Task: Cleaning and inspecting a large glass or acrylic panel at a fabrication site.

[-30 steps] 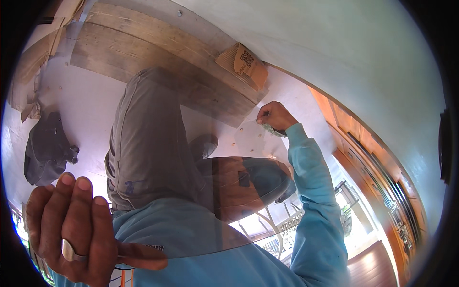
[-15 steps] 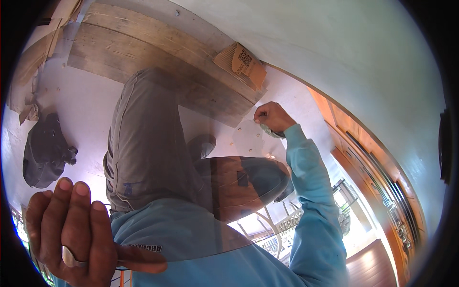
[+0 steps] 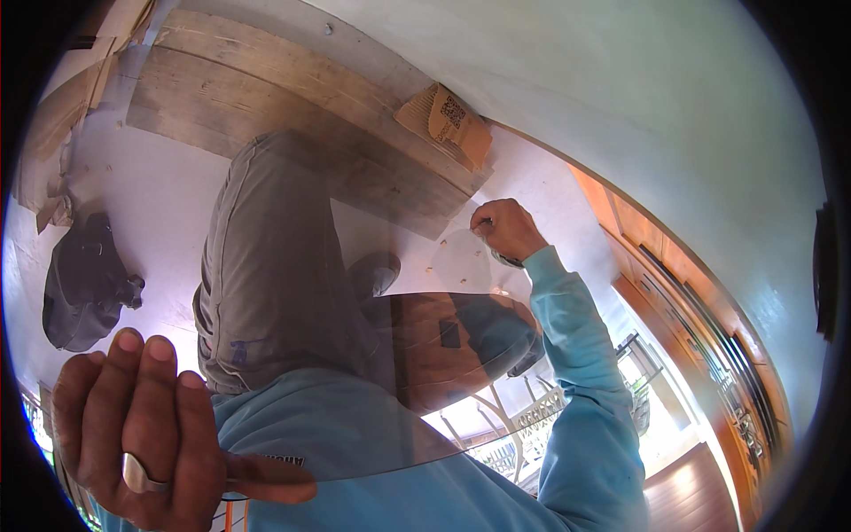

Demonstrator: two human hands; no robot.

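Observation:
My left hand (image 3: 146, 430) is closed at the near left, with a silver ring on one finger and the thumb lying along the lower edge of a clear, glossy sheet (image 3: 417, 457). The sheet spreads over my lap, and grey trousers (image 3: 270, 266) and light-blue clothing show through it. Farther off to the right, my right hand (image 3: 507, 226) pinches thumb and fingertips together. A faint see-through patch (image 3: 459, 257) shows just below those fingertips. Whatever the pinch holds is too thin or too small to make out.
Wooden boards (image 3: 222, 84) lie across the far side, with a torn piece of brown cardboard (image 3: 452, 129) on their right end. A black bag-like item (image 3: 84, 288) rests on the left. A pale wall (image 3: 674, 115) rises at right, beside orange-brown wooden frames (image 3: 709, 372).
My right hand has turned slightly at the wrist and dipped a little, still pinched. My left hand has shifted slightly right together with the sheet's edge.

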